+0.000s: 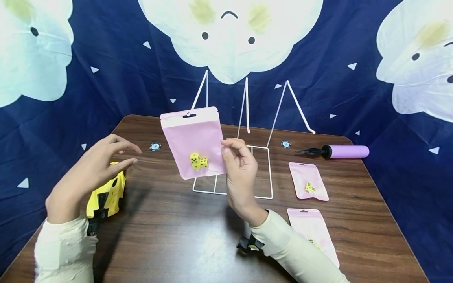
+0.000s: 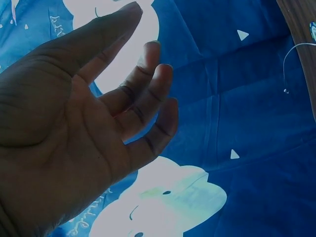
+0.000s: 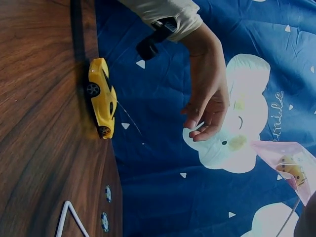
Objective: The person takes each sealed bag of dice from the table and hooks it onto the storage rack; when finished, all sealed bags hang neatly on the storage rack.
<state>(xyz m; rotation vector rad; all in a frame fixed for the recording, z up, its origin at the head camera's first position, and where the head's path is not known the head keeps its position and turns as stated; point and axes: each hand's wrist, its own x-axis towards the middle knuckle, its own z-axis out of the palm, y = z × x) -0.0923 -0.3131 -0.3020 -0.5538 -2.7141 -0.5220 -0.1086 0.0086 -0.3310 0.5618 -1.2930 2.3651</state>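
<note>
My right hand (image 1: 242,173) pinches the right edge of a pink zip pouch (image 1: 191,137) between thumb and fingers, holding it upright above the table. Several yellow dice (image 1: 198,162) show near the pouch's bottom. At its top, the hang hole overlaps the tip of the left prong (image 1: 200,90) of a white wire rack (image 1: 270,173). Off to the left, my left hand (image 1: 95,167) hovers empty with thumb and fingers apart and loosely bent, as the left wrist view also shows. The right wrist view catches the pouch's corner (image 3: 276,150) at its right edge.
Beneath my left hand stands a yellow toy car (image 1: 106,196). Two pink pouches with dice, one farther back (image 1: 304,171) and one nearer (image 1: 308,222), lie at right. Behind them is a purple hand pump (image 1: 348,151). Poker chips lie left (image 1: 155,146) and right (image 1: 286,144).
</note>
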